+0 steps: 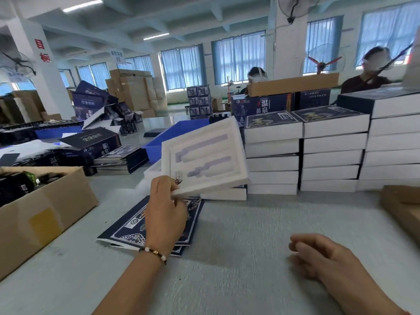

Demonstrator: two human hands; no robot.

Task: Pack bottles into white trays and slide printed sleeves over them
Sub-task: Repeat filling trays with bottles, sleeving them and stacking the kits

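White foam tray [202,156] sits in the left hand [164,214]. The grip is a pinch on the tray's near corner, thumb on top and fingers under. The tray is up off the bench [238,258] and tilted, so its two bottle-shaped holes face us. Both holes have nothing in them. A bead bracelet [154,253] is on that wrist.

Under the hand, flat dark blue printed sleeves [127,230] lie on the bench. The right hand [318,255] hangs low over the bench, well apart from the tray, fingers loosely curled and holding nothing.

Just behind the tray stand stacks of finished white boxes [331,153] with printed tops. On the left is a brown cardboard box [45,214] with dark bottles [18,183] inside. A blue plastic bin [159,144] sits further back.
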